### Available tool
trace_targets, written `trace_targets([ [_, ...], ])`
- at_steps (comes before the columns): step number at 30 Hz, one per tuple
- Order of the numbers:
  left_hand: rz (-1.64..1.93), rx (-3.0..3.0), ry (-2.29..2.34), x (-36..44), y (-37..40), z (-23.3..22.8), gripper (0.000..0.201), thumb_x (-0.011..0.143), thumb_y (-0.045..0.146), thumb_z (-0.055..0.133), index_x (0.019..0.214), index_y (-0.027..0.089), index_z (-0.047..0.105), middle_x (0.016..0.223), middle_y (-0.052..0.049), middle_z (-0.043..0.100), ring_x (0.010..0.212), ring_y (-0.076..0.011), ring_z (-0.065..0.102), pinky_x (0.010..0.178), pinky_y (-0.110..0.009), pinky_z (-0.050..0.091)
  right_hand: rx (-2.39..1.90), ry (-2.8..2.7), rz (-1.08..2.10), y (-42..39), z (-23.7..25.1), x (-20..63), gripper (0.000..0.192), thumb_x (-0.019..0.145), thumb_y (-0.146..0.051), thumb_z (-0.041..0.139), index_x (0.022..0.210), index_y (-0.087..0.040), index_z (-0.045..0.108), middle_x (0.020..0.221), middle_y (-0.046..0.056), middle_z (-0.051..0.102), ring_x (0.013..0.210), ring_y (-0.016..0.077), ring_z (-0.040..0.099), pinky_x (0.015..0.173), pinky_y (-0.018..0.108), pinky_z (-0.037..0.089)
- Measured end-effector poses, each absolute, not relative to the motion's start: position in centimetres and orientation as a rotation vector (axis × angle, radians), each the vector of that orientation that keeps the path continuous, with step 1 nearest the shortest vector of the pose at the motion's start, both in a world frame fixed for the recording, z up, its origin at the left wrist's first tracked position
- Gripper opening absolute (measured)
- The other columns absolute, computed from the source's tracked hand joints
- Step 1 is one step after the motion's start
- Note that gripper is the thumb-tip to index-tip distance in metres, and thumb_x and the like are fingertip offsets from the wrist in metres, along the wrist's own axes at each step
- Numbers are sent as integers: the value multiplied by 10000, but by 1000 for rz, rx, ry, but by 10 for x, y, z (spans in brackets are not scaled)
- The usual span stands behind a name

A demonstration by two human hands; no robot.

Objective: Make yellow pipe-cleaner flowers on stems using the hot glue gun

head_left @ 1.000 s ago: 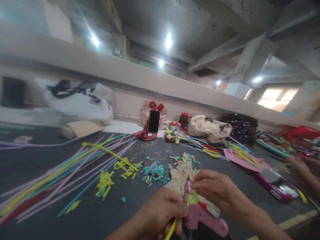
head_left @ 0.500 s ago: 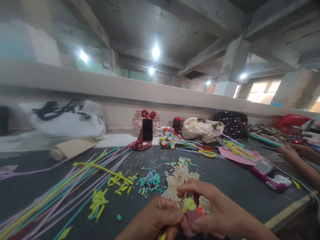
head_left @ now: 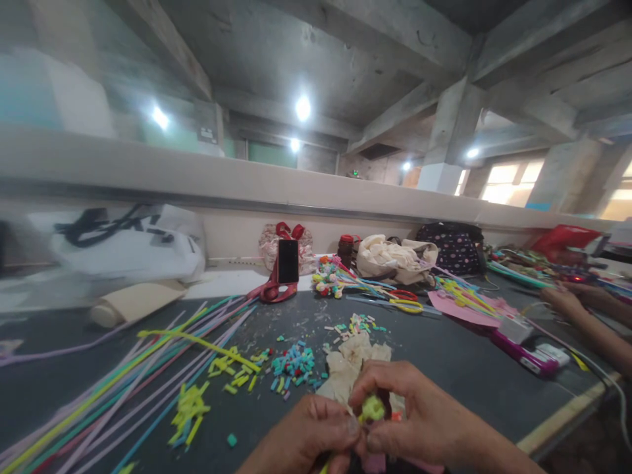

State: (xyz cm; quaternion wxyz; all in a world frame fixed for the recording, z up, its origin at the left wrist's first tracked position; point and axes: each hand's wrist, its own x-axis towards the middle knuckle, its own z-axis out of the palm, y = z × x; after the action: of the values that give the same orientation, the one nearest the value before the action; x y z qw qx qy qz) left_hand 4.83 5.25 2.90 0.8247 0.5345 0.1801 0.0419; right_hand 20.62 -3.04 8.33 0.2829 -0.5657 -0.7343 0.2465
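Note:
Close to the table's near edge, my left hand (head_left: 316, 431) pinches the lower end of a small yellow-green flower (head_left: 374, 408); a bit of yellow stem shows below the fingers. My right hand (head_left: 412, 411) curls around the flower from the right, thumb and fingertips at its sides. Both hands almost touch. Under and behind them lies a crumpled beige cloth (head_left: 348, 365). A scrap of pink and a speck of orange show beneath my right palm, mostly hidden.
Long coloured fuzzy stems (head_left: 148, 375) spread at the left, beside cut yellow pieces (head_left: 190, 408) and a blue-green pile (head_left: 296, 362). Farther back are a phone (head_left: 288, 260), finished-looking flowers (head_left: 328, 275) and scissors (head_left: 407, 304). At right, a purple device (head_left: 526, 352) lies near a co-worker's hands (head_left: 563, 303).
My right hand has closed in over the flower, bringing its thumb nearer my left fingers. Less of the pink scrap shows now. The whole view has shifted slightly.

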Motion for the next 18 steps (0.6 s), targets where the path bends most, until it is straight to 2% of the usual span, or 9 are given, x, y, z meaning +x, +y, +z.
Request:
trace_targets([
  [2, 110, 1140, 392, 49, 52, 29, 371, 584, 471, 615, 576, 101, 590, 331, 57, 434, 260, -22, 231, 340, -215, 59, -1490, -1952, 677, -30, 83, 209, 340, 616, -222, 687, 949, -235, 622, 805, -14, 621, 676, 131, 530, 623, 235, 417],
  [4, 131, 1127, 395, 49, 53, 30, 378, 573, 477, 622, 609, 101, 601, 340, 56, 447, 264, -21, 241, 339, -211, 58, -1426, -1901, 723, -29, 81, 215, 524, 610, -251, 699, 1109, -274, 542, 943, 9, 623, 714, 139, 535, 649, 253, 421],
  [6, 142, 1108, 396, 49, 53, 30, 401, 564, 500, 618, 628, 104, 606, 344, 52, 459, 263, -23, 242, 338, -211, 52, -1326, -1793, 822, -26, 75, 221, 588, 620, -299, 697, 1171, -271, 494, 1003, 35, 608, 726, 140, 533, 661, 264, 419],
  [9, 171, 1100, 393, 50, 54, 31, 420, 561, 517, 616, 627, 102, 606, 348, 46, 465, 276, -21, 248, 349, -206, 56, -1130, -1551, 1059, -20, 64, 226, 463, 675, -410, 632, 1091, -218, 566, 908, 50, 610, 653, 129, 538, 551, 232, 409],
  [13, 208, 1072, 381, 51, 54, 29, 400, 577, 497, 621, 620, 99, 602, 348, 54, 438, 304, -19, 280, 373, -203, 88, -1052, -1382, 1156, -13, 54, 220, 386, 733, -441, 557, 1006, -176, 622, 623, 6, 581, 467, 84, 480, 405, 172, 336],
  [18, 220, 1093, 379, 51, 55, 28, 414, 569, 511, 622, 624, 101, 605, 363, 49, 448, 321, -28, 301, 388, -208, 109, -1037, -1367, 1138, -7, 55, 208, 325, 708, -423, 593, 895, -171, 680, 747, 23, 591, 422, 44, 431, 369, 162, 294],
])
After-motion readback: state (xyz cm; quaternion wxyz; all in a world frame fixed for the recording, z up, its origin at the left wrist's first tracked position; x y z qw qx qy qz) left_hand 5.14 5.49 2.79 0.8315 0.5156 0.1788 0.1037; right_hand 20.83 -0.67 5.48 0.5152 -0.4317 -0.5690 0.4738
